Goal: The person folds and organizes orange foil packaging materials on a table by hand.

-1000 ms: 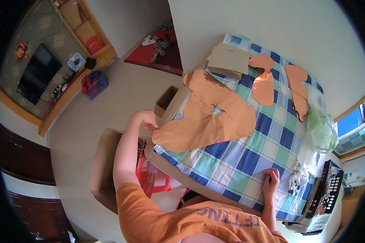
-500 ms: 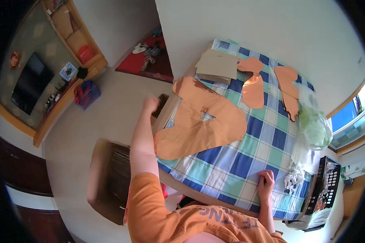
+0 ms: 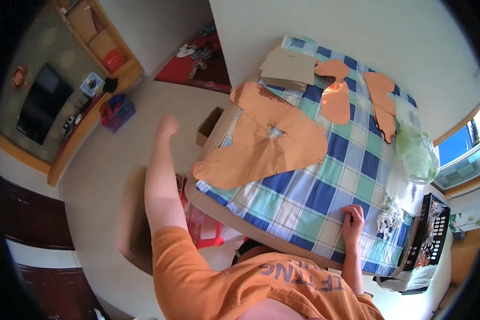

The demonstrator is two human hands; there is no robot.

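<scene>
My left hand (image 3: 169, 126) is raised over the floor, left of the bed and a small open cardboard box (image 3: 210, 126). It looks like a fist, with nothing visible in it; its fingers do not show separately. My right hand (image 3: 353, 220) rests on the checked bedsheet (image 3: 333, 194) near the bed's front edge, fingers curled together and no object seen in them. A large, creased orange-brown sheet (image 3: 293, 145) with a small hole lies across the bed's left part, touched by neither hand.
Stacked cardboard (image 3: 289, 68) and shiny orange cutouts (image 3: 335, 101) lie farther back on the bed. On its right are a green plastic bag (image 3: 417, 154) and a black basket (image 3: 428, 232). A large cardboard box (image 3: 135, 224) stands beside my left arm, near a red stool (image 3: 210, 236).
My left hand has swung left, away from the small box and the bed edge. My right hand stays on the sheet. The camera view has shifted slightly, revealing more of the red stool.
</scene>
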